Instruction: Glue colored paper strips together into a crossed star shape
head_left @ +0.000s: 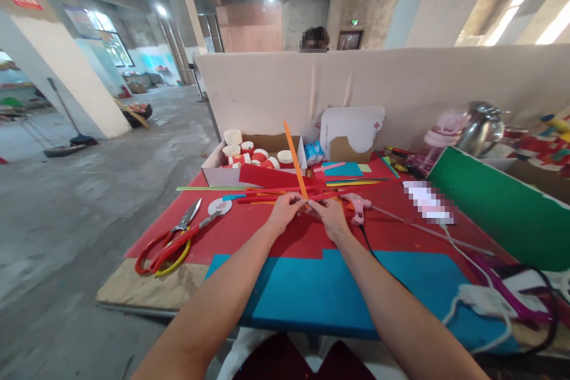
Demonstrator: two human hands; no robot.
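Note:
An orange strip (294, 154), thin and apparently paper, rises at a tilt from between my fingertips. My left hand (284, 211) pinches its lower end. From the other side, my right hand (329, 216) closes on the same end, the fingertips of both hands almost meeting. Behind the hands lie several red, orange and blue strips (262, 192) on the red tabletop cover (276, 237). Just right of my right hand rests a pink glue gun (357, 206) with a black cord. What the fingertips cover at the strip's end is hidden.
Red-handled scissors (171, 243) lie at left near a white disc (219, 206). A box (222, 177) of red and white cups stands behind. At right are a green panel (503, 208), a metal jug (478, 127) and a power strip (485, 301). Blue sheets (307, 285) line the front edge.

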